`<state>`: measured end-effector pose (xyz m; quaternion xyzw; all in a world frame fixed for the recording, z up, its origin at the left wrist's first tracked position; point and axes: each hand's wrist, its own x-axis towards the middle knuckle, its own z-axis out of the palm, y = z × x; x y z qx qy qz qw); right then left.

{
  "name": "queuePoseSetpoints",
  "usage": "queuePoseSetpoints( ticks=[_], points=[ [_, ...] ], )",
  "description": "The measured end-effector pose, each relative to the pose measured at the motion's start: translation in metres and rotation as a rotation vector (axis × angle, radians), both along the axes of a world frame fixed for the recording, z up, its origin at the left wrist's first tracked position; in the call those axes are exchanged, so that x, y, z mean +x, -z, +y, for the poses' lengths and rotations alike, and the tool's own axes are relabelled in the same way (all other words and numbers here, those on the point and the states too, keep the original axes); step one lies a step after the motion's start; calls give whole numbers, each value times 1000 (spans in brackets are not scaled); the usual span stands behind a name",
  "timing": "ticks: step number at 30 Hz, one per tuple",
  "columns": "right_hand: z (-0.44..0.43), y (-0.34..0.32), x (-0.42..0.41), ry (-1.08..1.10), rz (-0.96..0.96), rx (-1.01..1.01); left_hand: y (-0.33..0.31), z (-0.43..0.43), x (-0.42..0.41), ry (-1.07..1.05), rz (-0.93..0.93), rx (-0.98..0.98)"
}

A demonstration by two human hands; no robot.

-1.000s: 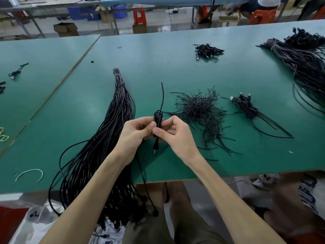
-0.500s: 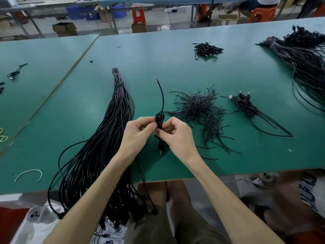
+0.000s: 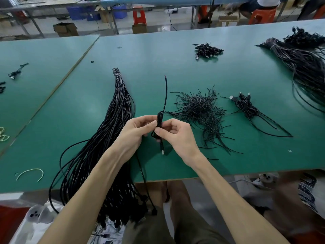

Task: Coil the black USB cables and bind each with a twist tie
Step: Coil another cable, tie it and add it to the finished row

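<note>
coiled cable point(image 3: 159, 123) pinched between both hands
your left hand point(image 3: 135, 132) and right hand point(image 3: 177, 136) pinch it low over the table point(image 3: 158, 55); its length runs away from you, twist ties point(image 3: 198, 110) lie nearer your right.

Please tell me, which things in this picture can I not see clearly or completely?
All in the head view:
1. Whether a twist tie is already on the coiled cable: the left hand and right hand cover its middle.
2. The plug ends of the long cable bundle: they hang below the edge of the table, partly behind the left forearm.
3. The far right bundle: cut off by the picture's right edge.
</note>
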<state>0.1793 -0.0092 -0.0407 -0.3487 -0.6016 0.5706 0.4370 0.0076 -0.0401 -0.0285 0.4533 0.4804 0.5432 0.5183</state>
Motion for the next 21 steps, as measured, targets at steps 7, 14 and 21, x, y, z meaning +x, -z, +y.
queuePoseSetpoints(
  ticks=[7, 14, 21],
  points=[
    [-1, -4, 0, -84, 90, -20, -1, -1, -3, 132, -99, 3],
    [0, -3, -1, -116, 114, -72, 3, -1, -2, 106, -154, -31],
    [0, -1, -5, -97, 61, -46, 4, -1, 3, -31, -223, 9]
  ],
)
